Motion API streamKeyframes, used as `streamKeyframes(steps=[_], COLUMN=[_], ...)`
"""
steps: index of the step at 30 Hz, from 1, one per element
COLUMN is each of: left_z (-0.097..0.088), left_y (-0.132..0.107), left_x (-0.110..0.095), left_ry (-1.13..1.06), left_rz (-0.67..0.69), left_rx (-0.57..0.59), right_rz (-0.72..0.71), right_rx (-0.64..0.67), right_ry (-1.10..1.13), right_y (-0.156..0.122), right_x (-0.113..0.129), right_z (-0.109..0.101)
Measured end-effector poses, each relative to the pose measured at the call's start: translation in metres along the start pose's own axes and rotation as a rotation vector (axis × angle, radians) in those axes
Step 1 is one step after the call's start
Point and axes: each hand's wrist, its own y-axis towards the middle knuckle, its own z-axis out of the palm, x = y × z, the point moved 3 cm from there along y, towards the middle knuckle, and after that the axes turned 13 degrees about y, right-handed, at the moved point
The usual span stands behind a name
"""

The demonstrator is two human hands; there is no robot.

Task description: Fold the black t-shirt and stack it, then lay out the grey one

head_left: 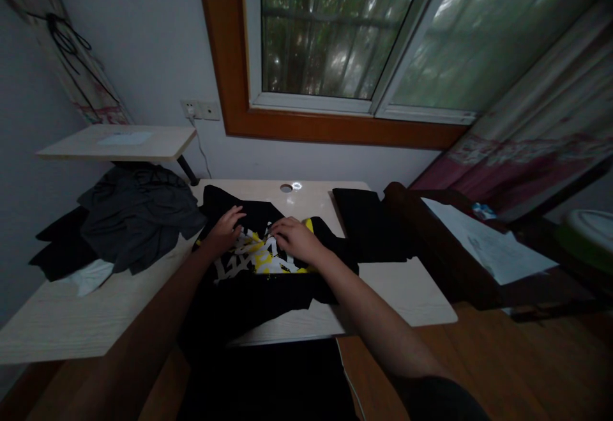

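Observation:
A black T-shirt (261, 293) with a white and yellow print lies spread on the light wooden table (412, 290), its lower part hanging over the near edge. My left hand (225, 229) rests flat on the shirt's upper left part, fingers stretched out. My right hand (299, 239) lies on the print beside it, fingers curved down onto the cloth. Neither hand lifts the shirt.
A heap of grey and black clothes (129, 216) with a white piece lies at the table's left. A folded black garment (368, 223) sits at the right. A dark chair with papers (483, 245) stands to the right. A small shelf (119, 142) hangs at the back left, under a window.

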Motion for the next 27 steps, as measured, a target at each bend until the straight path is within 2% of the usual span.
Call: streamKeyframes(steps=[4,8,12,17,21,27], left_z=[0.001,-0.008,-0.011,-0.008,-0.007,-0.014], left_y=[-0.009,-0.015,-0.020,-0.026,-0.030,-0.034], left_x=[-0.005,0.001,0.012,0.020,0.019,0.012], left_ry=[0.046,0.070,0.080,0.068,0.093,0.084], left_rz=[-0.018,-0.137,-0.166,-0.181,-0.177,-0.097], left_rx=[-0.098,-0.179,-0.189,-0.123,-0.094,-0.087], right_rz=[0.017,0.031,0.138,0.311,0.419,0.496], right_rx=[0.053,0.100,0.028,-0.048,-0.147,-0.316], right_ry=[-0.076,-0.211,-0.301,-0.359,-0.352,-0.252], right_y=[0.021,0.028,0.024,0.008,-0.006,-0.015], right_x=[-0.005,-0.015,-0.031,-0.050,-0.063,-0.073], right_z=[0.029,0.038,0.029,0.010,-0.002,-0.016])
